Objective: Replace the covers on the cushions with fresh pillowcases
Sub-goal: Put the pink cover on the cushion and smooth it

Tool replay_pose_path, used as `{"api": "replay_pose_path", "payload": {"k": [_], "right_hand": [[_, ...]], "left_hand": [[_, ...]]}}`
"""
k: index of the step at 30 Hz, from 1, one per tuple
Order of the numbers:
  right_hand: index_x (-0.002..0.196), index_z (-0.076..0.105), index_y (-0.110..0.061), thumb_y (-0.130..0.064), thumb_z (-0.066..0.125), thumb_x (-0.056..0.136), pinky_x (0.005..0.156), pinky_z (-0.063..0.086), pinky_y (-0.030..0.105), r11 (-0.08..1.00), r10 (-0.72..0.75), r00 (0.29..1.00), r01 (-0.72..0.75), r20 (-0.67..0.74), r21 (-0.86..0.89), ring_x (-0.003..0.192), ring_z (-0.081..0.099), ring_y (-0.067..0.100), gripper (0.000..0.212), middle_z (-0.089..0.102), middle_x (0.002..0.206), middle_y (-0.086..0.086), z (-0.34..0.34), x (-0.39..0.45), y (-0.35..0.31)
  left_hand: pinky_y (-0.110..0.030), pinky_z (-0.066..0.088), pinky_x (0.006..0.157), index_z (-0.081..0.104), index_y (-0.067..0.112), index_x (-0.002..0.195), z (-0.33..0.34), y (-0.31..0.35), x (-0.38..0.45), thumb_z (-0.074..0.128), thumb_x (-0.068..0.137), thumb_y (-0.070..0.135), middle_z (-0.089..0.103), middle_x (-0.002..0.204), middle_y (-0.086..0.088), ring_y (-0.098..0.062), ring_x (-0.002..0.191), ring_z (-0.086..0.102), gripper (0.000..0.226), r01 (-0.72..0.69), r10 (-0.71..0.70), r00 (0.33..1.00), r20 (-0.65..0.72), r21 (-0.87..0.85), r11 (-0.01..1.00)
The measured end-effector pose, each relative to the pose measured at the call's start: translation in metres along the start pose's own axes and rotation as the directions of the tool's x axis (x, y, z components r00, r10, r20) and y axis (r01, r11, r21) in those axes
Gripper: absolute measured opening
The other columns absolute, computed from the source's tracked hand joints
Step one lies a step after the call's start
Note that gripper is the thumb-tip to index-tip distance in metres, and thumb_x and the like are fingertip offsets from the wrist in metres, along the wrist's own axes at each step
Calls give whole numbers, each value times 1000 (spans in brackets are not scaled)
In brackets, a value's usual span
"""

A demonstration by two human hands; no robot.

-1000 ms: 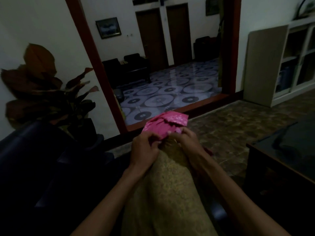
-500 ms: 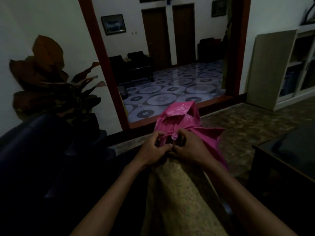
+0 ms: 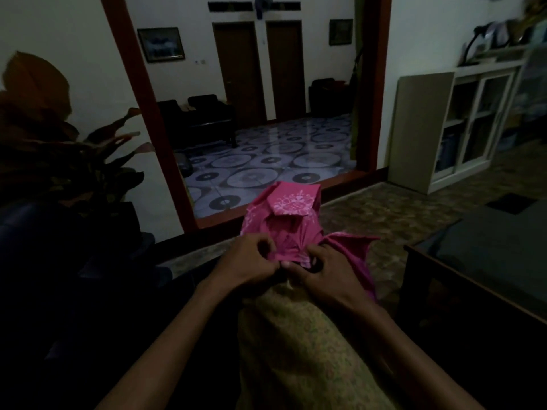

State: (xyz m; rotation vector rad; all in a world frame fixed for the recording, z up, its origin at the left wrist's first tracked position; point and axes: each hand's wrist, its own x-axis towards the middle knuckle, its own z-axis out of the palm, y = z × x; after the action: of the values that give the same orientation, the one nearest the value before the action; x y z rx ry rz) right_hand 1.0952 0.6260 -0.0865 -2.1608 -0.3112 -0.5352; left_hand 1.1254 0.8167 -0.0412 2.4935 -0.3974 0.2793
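Observation:
A cushion in a yellowish patterned cover (image 3: 299, 350) lies lengthwise in front of me, its far end under my hands. A pink pillowcase (image 3: 288, 217) with a white print is bunched and partly unfolded at that far end. My left hand (image 3: 251, 261) pinches the pillowcase's near edge on the left. On the right, my right hand (image 3: 322, 276) grips the same edge, and a flap of pink cloth hangs down past my right wrist. Both hands sit close together, fingers curled into the fabric.
A dark sofa (image 3: 59, 291) fills the left side, with a large-leaved plant (image 3: 53, 137) behind it. To the right stands a dark table (image 3: 488, 261), and a white cabinet (image 3: 473, 122) is along the right wall. A red-framed doorway (image 3: 266, 202) opens onto a tiled room.
The pink pillowcase has unfolded from a small bundle into a taller, looser shape with a flap falling to the right. Both hands stayed on its near edge at the cushion's end.

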Motion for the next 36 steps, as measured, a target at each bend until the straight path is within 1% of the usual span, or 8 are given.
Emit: {"api": "replay_pose_path", "payload": {"k": [6, 10, 13, 16, 21, 28, 32, 36], "right_hand": [[66, 51, -25, -52, 50, 101, 58, 34, 27, 996, 81, 975, -87, 207, 20, 65, 53, 12, 44, 55, 68, -5, -12, 26, -20], [66, 56, -24, -62, 31, 103, 57, 35, 26, 972, 208, 943, -229, 258, 54, 64, 57, 13, 59, 59, 69, -4, -12, 41, -31], [59, 50, -18, -68, 37, 99, 52, 32, 25, 956, 291, 936, -292, 196, -28, 53, 49, 12, 65, 52, 59, -1, 2, 47, -29], [57, 47, -16, -60, 46, 100, 49, 27, 27, 950, 299, 934, -273, 195, -149, 51, 44, 14, 61, 47, 58, 2, 9, 54, -23], [68, 57, -10, -46, 49, 102, 54, 34, 29, 951, 287, 885, -217, 366, -222, 63, 53, 23, 50, 53, 65, 8, 0, 67, -15], [110, 66, -10, -40, 40, 107, 74, 41, 28, 944, 302, 765, -158, 570, -288, 99, 58, 17, 40, 64, 110, 7, -20, 77, -10], [60, 52, -15, -55, 47, 102, 52, 34, 20, 963, 261, 768, -166, 584, -212, 57, 48, 8, 58, 52, 64, -3, -14, 66, 3], [57, 46, -17, -60, 48, 99, 54, 34, 27, 983, 181, 842, -177, 508, -57, 46, 43, 5, 61, 47, 52, -6, -2, 58, 4]], "left_hand": [[-31, 39, 112, 39, 18, 148, -52, 24, 48, 84, 77, 29, 46, 143, 3, -12, 131, 46, 86, -13, 20, 916, 401, -22, 1000], [-27, 46, 89, 48, 17, 129, -39, 38, 84, 77, 82, 20, 55, 130, -5, -19, 113, 57, 56, 24, -26, 995, 95, 25, 999], [-38, 48, 97, 35, 22, 144, -25, 31, 110, 81, 77, 45, 37, 139, -10, -19, 113, 50, 84, 3, 14, 993, -113, 148, 989], [-38, 47, 97, 49, 23, 141, -24, 19, 143, 81, 75, 48, 51, 135, -10, -20, 116, 53, 78, -11, 42, 993, -109, 269, 963], [-27, 54, 70, 77, 18, 80, -43, 29, 190, 82, 76, 24, 74, 83, -4, -16, 76, 68, 9, 90, -74, 994, -80, 213, 973], [-13, 45, 73, 79, 12, 94, -69, 31, 238, 76, 84, 11, 76, 98, -3, -9, 88, 66, 11, 120, -130, 935, -330, -49, 992], [-13, 41, 79, 74, 16, 109, -60, 29, 244, 71, 89, 14, 69, 110, 2, -9, 104, 62, 20, 79, -98, 966, -240, -87, 993], [-24, 43, 86, 66, 13, 105, -43, 27, 230, 74, 87, 39, 64, 110, -7, -22, 109, 58, 33, 112, -107, 990, -91, 58, 992]]}}
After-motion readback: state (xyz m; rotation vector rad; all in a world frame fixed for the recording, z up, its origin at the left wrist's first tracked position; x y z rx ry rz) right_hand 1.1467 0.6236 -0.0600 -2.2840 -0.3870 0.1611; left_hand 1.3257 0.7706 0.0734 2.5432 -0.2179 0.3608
